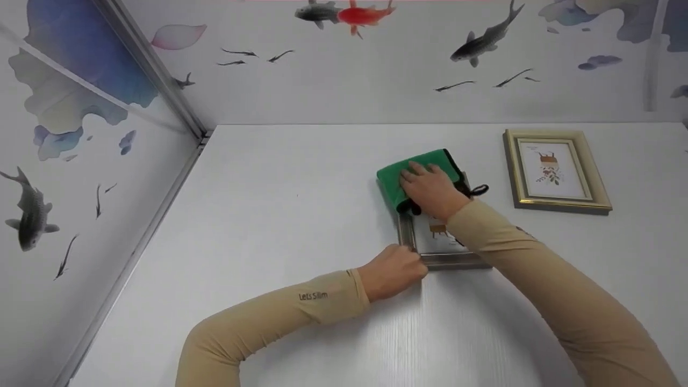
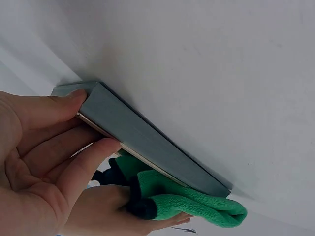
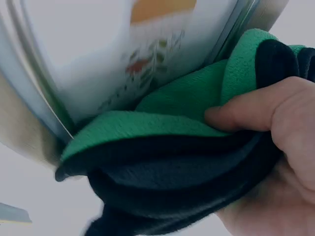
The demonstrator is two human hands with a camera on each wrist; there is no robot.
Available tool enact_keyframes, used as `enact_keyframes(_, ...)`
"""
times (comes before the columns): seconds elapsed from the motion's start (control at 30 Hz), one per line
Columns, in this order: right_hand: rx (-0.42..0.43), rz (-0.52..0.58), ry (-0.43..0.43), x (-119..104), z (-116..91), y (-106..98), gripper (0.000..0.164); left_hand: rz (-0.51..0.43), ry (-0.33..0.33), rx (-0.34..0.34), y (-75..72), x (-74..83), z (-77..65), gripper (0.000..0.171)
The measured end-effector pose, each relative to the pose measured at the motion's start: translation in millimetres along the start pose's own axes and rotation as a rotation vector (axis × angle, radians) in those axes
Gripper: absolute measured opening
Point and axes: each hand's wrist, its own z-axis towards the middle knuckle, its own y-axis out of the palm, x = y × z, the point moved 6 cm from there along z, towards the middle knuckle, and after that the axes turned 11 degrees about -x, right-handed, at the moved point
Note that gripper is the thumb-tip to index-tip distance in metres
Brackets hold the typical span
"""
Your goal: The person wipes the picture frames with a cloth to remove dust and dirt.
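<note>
A picture frame [image 1: 454, 262] with a chair print lies on the white table, partly hidden by a green cloth [image 1: 395, 183] and the right arm. My left hand [image 1: 392, 271] grips its near left corner; in the left wrist view the thumb [image 2: 71, 104] is on the grey outer side [image 2: 147, 135]. My right hand [image 1: 430, 188] holds the folded, black-edged cloth against the frame's far part. In the right wrist view the thumb [image 3: 241, 112] lies on the cloth [image 3: 138, 125], which bunches over the glass and the frame's edge.
A second gold-coloured picture frame [image 1: 559, 201] lies to the right on the white table [image 1: 258, 215]. Panels printed with fish and leaves stand behind [image 1: 376, 80] and along the left side [image 1: 80, 177], with a metal strip [image 1: 161, 70] at their corner.
</note>
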Motion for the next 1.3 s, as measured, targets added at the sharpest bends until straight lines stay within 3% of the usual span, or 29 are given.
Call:
enact_keyframes(0.17,-0.035,0.084,0.047,15,10,4,0.048,-0.056,-0.026,-0.017,1.5,-4.0,-5.4,0.021)
enact_keyframes(0.27,-0.040,0.143,0.068,28,10,5,0.034,-0.065,-0.018,-0.018,0.6,-3.7,-5.9,0.020)
enact_keyframes(0.37,0.026,0.194,0.071,40,13,2,0.023,-0.078,-0.003,-0.015,-0.7,-2.3,-6.8,0.020)
enact_keyframes(0.47,0.108,0.230,0.053,47,18,-1,0.024,-0.083,-0.004,-0.021,-0.1,-1.5,-6.6,0.021)
enact_keyframes(0.53,0.115,0.249,0.024,47,22,1,0.026,-0.073,-0.007,-0.033,1.0,-0.8,-5.3,0.021)
enact_keyframes(0.77,0.046,0.222,-0.079,30,30,5,0.023,-0.080,-0.015,-0.107,4.0,-2.3,-1.6,0.016)
enact_keyframes(1.0,-0.021,0.159,-0.182,2,29,-4,0.011,-0.097,-0.014,-0.106,3.2,-3.6,-1.2,0.016)
enact_keyframes(1.3,-0.181,0.306,-0.249,-34,22,-12,0.009,-0.178,-0.010,-0.153,5.8,-4.8,-0.7,0.011)
